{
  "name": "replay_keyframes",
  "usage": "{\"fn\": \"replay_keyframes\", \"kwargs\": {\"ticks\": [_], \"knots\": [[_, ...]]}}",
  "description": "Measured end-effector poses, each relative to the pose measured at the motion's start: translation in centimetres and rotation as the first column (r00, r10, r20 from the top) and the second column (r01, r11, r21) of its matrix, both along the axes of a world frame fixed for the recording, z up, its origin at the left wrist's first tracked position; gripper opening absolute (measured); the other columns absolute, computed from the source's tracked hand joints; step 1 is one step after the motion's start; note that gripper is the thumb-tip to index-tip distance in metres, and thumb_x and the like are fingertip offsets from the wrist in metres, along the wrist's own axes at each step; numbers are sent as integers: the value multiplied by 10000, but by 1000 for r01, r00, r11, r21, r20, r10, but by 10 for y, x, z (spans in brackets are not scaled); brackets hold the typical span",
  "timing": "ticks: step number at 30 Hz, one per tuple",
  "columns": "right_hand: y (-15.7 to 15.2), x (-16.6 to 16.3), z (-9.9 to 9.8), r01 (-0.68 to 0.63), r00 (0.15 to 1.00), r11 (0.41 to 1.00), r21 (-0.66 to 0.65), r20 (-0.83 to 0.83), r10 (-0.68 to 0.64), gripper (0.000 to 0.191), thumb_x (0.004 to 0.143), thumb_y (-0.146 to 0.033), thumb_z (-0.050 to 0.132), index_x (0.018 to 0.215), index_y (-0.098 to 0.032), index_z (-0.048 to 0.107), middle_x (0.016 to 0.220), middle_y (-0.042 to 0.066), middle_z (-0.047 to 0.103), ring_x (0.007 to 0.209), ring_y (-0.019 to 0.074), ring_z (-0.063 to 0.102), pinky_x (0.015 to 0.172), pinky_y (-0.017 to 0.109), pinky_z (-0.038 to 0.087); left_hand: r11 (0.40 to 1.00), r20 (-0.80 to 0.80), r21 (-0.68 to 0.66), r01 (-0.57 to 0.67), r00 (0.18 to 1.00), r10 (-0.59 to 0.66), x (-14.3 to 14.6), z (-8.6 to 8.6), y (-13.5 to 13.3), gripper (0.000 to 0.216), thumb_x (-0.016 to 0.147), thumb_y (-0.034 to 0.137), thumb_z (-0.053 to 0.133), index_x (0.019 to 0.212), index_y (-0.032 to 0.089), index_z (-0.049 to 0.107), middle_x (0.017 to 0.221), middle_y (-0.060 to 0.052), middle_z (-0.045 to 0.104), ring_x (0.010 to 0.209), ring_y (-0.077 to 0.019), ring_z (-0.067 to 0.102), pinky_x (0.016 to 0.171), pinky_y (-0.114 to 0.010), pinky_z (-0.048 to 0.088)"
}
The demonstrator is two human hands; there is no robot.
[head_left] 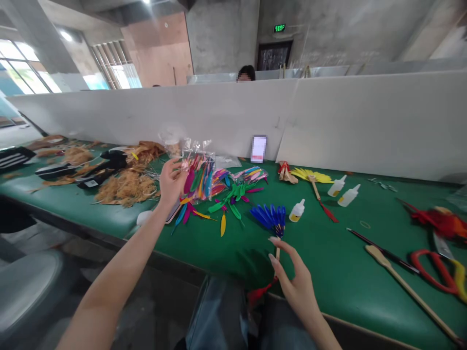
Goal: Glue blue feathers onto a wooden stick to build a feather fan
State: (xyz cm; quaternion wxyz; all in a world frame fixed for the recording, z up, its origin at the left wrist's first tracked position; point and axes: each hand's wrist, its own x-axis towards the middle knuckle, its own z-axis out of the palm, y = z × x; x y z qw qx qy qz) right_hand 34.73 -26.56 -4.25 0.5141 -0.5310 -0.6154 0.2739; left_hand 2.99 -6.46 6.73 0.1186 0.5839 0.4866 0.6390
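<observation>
My left hand [172,181] reaches over the table with its fingers closed on the upper left edge of a clear plastic bag of coloured feathers [200,177]. The bag stands raised, above loose feathers in green, yellow, pink and blue. Close to my body, my right hand [294,272] has thumb and forefinger apart, on either side of the wooden handle of a small blue feather fan [270,218]. Part of the handle shows between the fingertips. A red tassel [260,292] hangs from its lower end at the table edge.
Glue bottles [296,211] stand near a yellow feather fan [313,176]. Scissors [436,272], a pencil-like stick [381,249] and a wooden stick [408,287] lie right. Brown fibre [127,187] lies left. A phone [259,148] leans on the white partition [219,109]; a person's head shows behind.
</observation>
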Motion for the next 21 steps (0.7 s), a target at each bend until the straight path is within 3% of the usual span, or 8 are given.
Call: {"fn": "replay_keyframes", "kwargs": {"ticks": [2, 5, 7, 10, 12, 14, 18, 21], "knots": [[9, -5, 16, -154, 975, 988, 6, -159, 153, 574, 886, -472, 524, 1391, -295, 315, 1255, 116, 570, 1213, 257, 508, 1027, 500, 386, 991, 91, 29, 134, 986, -136, 30, 10, -24, 432, 720, 237, 690, 1123, 223, 534, 958, -29, 626, 861, -162, 646, 790, -302, 546], [16, -18, 37, -342, 845, 940, 11, -433, 313, 801, 806, -678, 485, 1447, -297, 191, 1299, 128, 538, 1178, 256, 543, 953, 447, 464, 948, 176, 16, 319, 932, -317, 87, 7, -81, 418, 734, 213, 708, 1114, 231, 535, 934, -18, 610, 817, -136, 637, 745, -256, 549], [13, -24, 45, -370, 825, 923, -104, -494, 275, 789, 758, -680, 556, 1397, -284, 313, 1199, 111, 601, 1023, 241, 627, 827, 385, 533, 906, 220, 6, 423, 883, -414, 121, -8, -124, 380, 791, 222, 673, 1136, 240, 515, 973, -29, 595, 846, -141, 641, 760, -264, 553], [-3, -21, 46, -397, 873, 849, -348, -428, 232, 506, 750, -576, 646, 1083, -201, 581, 768, 33, 666, 645, 178, 641, 612, 304, 545, 826, 256, -56, 561, 808, -531, 149, -38, -178, 334, 891, 240, 563, 1207, 280, 462, 1183, -67, 530, 1039, -176, 606, 893, -322, 522], [-17, -11, 43, -445, 873, 785, -430, -403, 274, 401, 779, -564, 616, 909, -186, 594, 587, -10, 604, 501, 151, 587, 524, 283, 521, 781, 250, -96, 617, 775, -581, 149, -52, -199, 414, 909, 243, 541, 1282, 326, 381, 1271, -74, 482, 1144, -201, 550, 976, -380, 472], [-30, -1, 38, -464, 870, 770, -439, -388, 303, 368, 805, -559, 580, 877, -198, 578, 544, -25, 579, 450, 144, 558, 474, 275, 505, 763, 228, -103, 638, 762, -606, 137, -55, -207, 471, 923, 265, 518, 1329, 367, 302, 1300, -82, 457, 1149, -213, 546, 989, -422, 459], [-54, 9, 32, -449, 883, 809, -379, -327, 337, 305, 807, -506, 598, 924, -225, 602, 564, -33, 572, 457, 145, 543, 439, 268, 501, 783, 60, -192, 592, 803, -592, 104, -38, -203, 433, 944, 325, 462, 1350, 387, 325, 1413, -83, 368, 1238, -242, 476, 1033, -448, 406], [-69, 7, 32, -486, 865, 786, -381, -337, 372, 306, 791, -463, 636, 974, -220, 608, 578, -39, 556, 468, 133, 530, 421, 249, 492, 723, -24, -270, 636, 746, -665, 91, -19, -204, 423, 965, 351, 400, 1383, 354, 339, 1456, -86, 352, 1266, -247, 451, 1030, -435, 407]]}}
